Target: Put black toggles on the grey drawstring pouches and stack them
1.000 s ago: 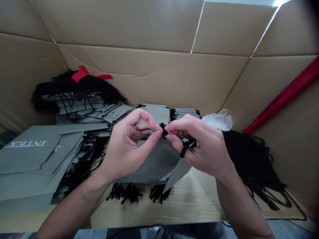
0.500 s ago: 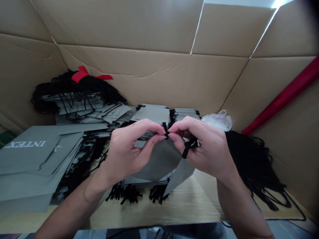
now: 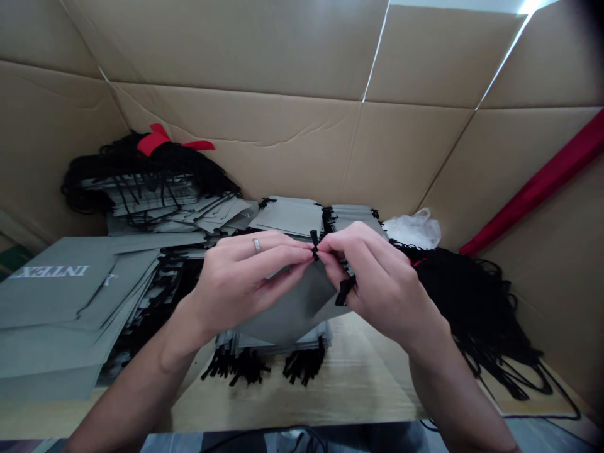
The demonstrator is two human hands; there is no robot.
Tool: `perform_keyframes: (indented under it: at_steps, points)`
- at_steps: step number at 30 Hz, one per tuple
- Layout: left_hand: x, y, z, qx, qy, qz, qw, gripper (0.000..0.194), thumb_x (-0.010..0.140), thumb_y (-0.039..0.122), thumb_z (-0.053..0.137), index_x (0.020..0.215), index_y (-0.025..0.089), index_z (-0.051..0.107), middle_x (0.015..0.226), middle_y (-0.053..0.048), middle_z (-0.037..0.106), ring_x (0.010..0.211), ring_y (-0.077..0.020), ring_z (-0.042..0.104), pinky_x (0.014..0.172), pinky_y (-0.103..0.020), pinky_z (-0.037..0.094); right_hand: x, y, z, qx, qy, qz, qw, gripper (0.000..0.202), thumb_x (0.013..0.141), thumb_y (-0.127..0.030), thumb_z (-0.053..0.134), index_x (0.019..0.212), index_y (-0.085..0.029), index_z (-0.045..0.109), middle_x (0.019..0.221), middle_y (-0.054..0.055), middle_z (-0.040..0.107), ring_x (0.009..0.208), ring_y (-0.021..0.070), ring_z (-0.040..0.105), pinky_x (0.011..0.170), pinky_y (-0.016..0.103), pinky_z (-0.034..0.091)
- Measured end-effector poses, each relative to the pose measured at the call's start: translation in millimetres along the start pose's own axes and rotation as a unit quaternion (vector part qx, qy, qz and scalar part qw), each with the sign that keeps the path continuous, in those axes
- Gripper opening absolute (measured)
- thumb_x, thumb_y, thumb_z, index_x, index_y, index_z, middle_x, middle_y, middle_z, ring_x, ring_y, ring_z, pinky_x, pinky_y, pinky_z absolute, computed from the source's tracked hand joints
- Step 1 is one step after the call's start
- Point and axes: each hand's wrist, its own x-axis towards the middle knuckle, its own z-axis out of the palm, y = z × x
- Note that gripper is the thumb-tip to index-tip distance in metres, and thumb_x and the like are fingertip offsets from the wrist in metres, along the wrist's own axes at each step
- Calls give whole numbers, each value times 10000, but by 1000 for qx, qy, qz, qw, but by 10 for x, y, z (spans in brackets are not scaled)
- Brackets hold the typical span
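1 black cord (image 3: 315, 248), in pinched fingertips (image 3: 306, 252), between left hand (image 3: 250, 267), right hand (image 3: 380, 277)

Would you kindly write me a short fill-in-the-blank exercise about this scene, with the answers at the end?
1. The left hand and right hand pinch a cord whose color is ____.
2. A ring sits on a finger of the ____ hand.
3. The strip on the cord bundle at the back left is colored ____.
4. The lettering on the gray bags is colored ____.

Missing words: black; left; red; white.
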Motion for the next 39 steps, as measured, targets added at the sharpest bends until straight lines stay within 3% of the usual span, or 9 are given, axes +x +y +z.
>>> perform_keyframes:
  at_steps: [3, 5, 9, 13, 22, 27, 31, 39]
  points:
    - [46, -71, -115, 35, -47, 44, 997, 197, 979, 86, 806, 1107, 236, 812, 1067, -20, 888, 956, -197, 848, 892, -330, 710, 15, 14, 6, -22, -1, 7, 1000, 244, 1115, -6, 460, 1042, -196, 594, 893, 46, 591, 819, 186, 535, 779, 353, 500]
    - [72, -60, -146, 79, -50, 48, 994, 175, 973, 115, 831, 1092, 243, 816, 1082, -23, 887, 990, -233, 825, 891, -395, 698, 13, 31, 12, -33, 10, 16, 999, 234, 1117, -9, 473, 1047, -199, 591, 890, 41, 585, 825, 186, 542, 789, 351, 499]
    - [67, 47, -24, 76, 18, 24, 997, 212, 969, 99, 832, 1125, 243, 817, 1073, -37, 877, 972, -229, 819, 883, -397, 716, 0, 27, 42, -37, 31, 25, 999, 228, 1103, -12, 525, 1049, -226, 582, 915, 39, 622, 844, 190, 567, 811, 348, 509]
    - [16, 85, 143, 54, 68, 47, 995, 277, 957, 46, 819, 1169, 224, 804, 1062, -52, 876, 938, -214, 848, 860, -362, 752, -9, -15, 65, -21, 39, 39, 998, 269, 1069, 23, 524, 1030, -236, 585, 916, 31, 642, 828, 177, 566, 801, 331, 518]
    - [-9, 34, 189, 61, 75, 65, 993, 275, 922, 17, 839, 1150, 162, 789, 1069, -87, 887, 980, -220, 870, 941, -338, 753, -16, -40, 78, 0, 52, 58, 997, 285, 1007, 61, 578, 978, -223, 586, 907, 8, 641, 802, 142, 557, 791, 289, 527]
    - [10, 49, 212, 24, 97, 50, 994, 298, 928, 22, 825, 1147, 222, 794, 1062, -45, 891, 968, -220, 876, 930, -357, 759, -5, -60, 63, 10, 55, 68, 996, 218, 1059, -19, 606, 987, -224, 610, 898, 12, 670, 782, 145, 582, 763, 292, 541]
    - [29, 57, 178, 1, 81, 34, 996, 253, 909, 34, 843, 1071, 222, 794, 980, -36, 883, 858, -193, 862, 851, -312, 753, 0, -72, -3, 30, 36, 72, 996, 243, 989, 27, 633, 1007, -216, 647, 922, 6, 702, 776, 129, 604, 737, 266, 546]
    - [-7, 7, 153, -42, 17, 95, 994, 158, 943, 43, 838, 1072, 106, 775, 1000, -128, 850, 890, -216, 831, 860, -347, 740, 33, -94, -189, 31, -22, 105, 994, 135, 957, -50, 748, 981, -183, 747, 870, -19, 755, 732, 91, 640, 713, 207, 523]
